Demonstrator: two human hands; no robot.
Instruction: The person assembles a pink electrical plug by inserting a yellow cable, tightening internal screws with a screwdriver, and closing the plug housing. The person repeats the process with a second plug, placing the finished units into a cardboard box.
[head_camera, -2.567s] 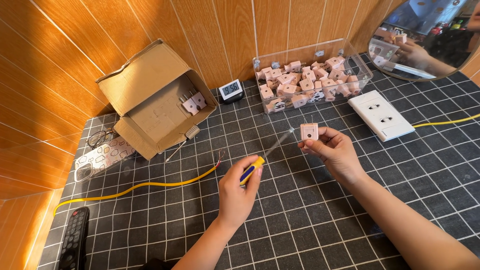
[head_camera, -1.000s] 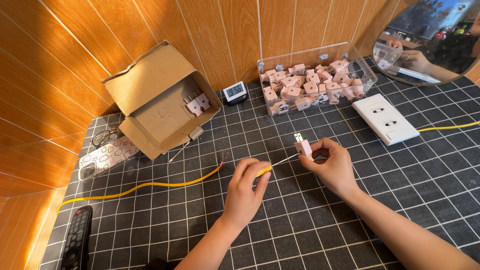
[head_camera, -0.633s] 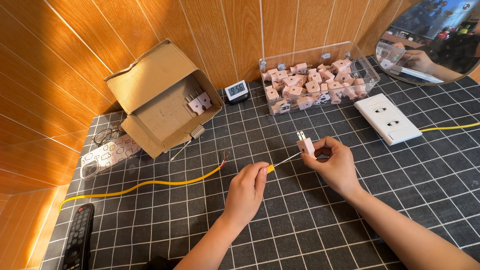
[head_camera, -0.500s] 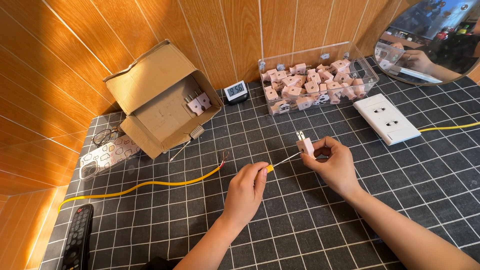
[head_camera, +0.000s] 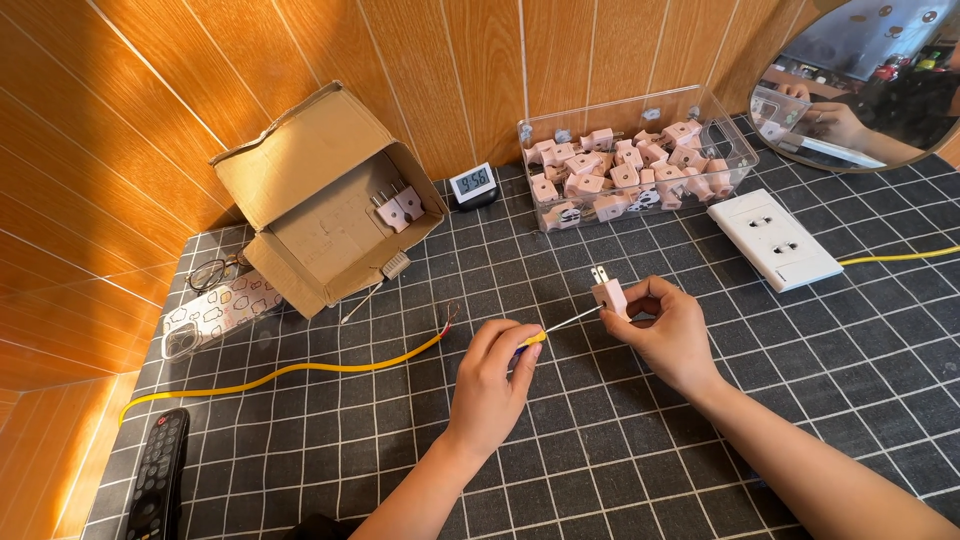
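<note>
At the centre of the frame the left hand is curled closed around a small screwdriver with a yellow handle tip, its thin shaft slanting up and to the right. The shaft's tip meets a pale pink plug, which the right hand pinches closed between thumb and fingers, its two metal prongs pointing toward the top of the frame. Both hands hover just above the black gridded tabletop.

Left of the hands, a yellow wire runs across the tabletop, its bared end near the left hand. In the upper left an open cardboard box holds two more pink plugs. A small digital clock stands at upper centre, beside a clear plastic bin full of pink plugs. A white wall socket plate lies to the right. A black remote control sits at lower left.
</note>
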